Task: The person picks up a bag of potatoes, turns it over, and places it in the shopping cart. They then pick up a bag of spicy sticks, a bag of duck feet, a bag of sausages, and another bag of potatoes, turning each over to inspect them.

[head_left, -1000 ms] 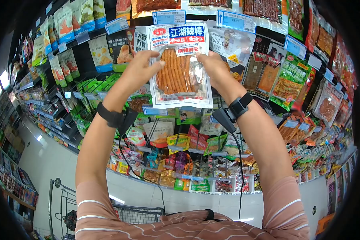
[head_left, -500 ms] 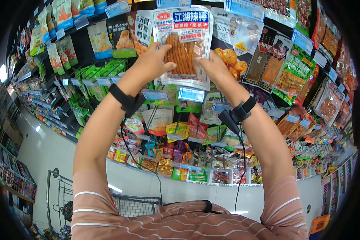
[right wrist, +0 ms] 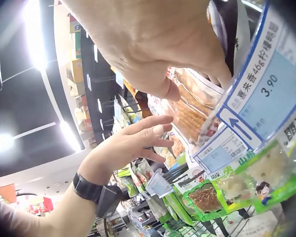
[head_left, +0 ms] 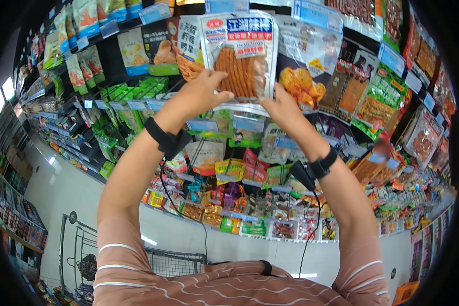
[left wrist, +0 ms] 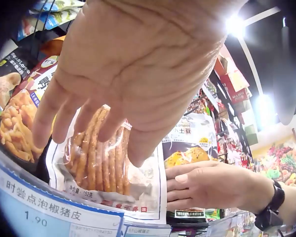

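Against the shelves [head_left: 110,71], a clear packet [head_left: 242,30] holds orange snack sticks [head_left: 237,71].

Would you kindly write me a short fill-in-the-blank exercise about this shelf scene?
The snack packet holds long orange-brown ____. The right hand touches its ____ edge. The left hand wears a ____ wristband. In the left wrist view, a price tag reads ____.
Missing: sticks; bottom; black; 1.90.

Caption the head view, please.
Left hand and right hand touch the lower part of a clear snack packet among hanging snacks.
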A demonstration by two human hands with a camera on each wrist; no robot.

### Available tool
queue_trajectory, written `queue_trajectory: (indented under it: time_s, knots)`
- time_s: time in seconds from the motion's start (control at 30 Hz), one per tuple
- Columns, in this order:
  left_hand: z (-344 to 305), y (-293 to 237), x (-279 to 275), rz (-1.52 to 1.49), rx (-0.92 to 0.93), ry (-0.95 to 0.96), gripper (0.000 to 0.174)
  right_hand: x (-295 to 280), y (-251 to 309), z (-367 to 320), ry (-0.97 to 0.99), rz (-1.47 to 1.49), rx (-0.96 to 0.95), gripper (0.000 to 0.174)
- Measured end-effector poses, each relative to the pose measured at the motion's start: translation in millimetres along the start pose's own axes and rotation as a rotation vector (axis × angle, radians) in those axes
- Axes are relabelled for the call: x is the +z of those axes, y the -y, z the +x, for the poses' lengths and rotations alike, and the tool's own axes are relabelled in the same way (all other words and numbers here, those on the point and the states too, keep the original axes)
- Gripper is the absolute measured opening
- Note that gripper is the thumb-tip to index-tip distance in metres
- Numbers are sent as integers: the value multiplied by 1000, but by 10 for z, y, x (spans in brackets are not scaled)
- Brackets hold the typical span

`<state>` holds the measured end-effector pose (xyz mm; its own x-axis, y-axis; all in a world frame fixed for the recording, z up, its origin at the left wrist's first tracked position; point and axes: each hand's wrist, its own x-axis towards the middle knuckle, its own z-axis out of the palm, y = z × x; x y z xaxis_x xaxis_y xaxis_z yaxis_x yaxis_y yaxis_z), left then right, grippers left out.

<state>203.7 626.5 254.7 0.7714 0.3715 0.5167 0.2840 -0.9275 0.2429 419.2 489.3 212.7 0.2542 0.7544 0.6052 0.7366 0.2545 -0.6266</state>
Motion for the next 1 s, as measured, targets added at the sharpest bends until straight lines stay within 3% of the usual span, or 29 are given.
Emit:
queue_trajectory:
  time_s: [0.1, 0.23, 0.33, 0.43, 0.53, 0.67, 0.8, 0.93, 1.0]
  knots:
    - [-134, -94, -51, -36, 6, -41, 59, -26, 92, -164, 28, 45, 35, 54]
    - [-389, -326, -92, -119, 15, -104, 54, -98, 220, -479, -13, -195, -87, 61]
    - [-700, -625, -70, -204, -21, -167, 51, -160, 358, -753, -48, -102, -211, 52]
    - [-1082, -882, 73, -291, -64, -231, 50, -313, 566, -1064, 93, -12, -206, 47]
    - [-1547, -1154, 276, -425, -202, -229, 48, -391, 578, -1425, 200, 250, -56, 41]
    - [-2257, -1388, 731, -616, -521, -150, 45, -415, 404, -1938, 579, 602, 231, 31]
    - [-3024, -1617, 1153, -682, -815, -72, 45, -304, 83, -2410, 882, 692, 493, 29]
    - [-3659, -1920, 1521, -547, -960, -129, 44, -114, -209, -2784, 988, 732, 566, 27]
    - [-3907, -2145, 1594, -537, -1054, -65, 49, -15, -272, -2966, 1016, 818, 571, 28]
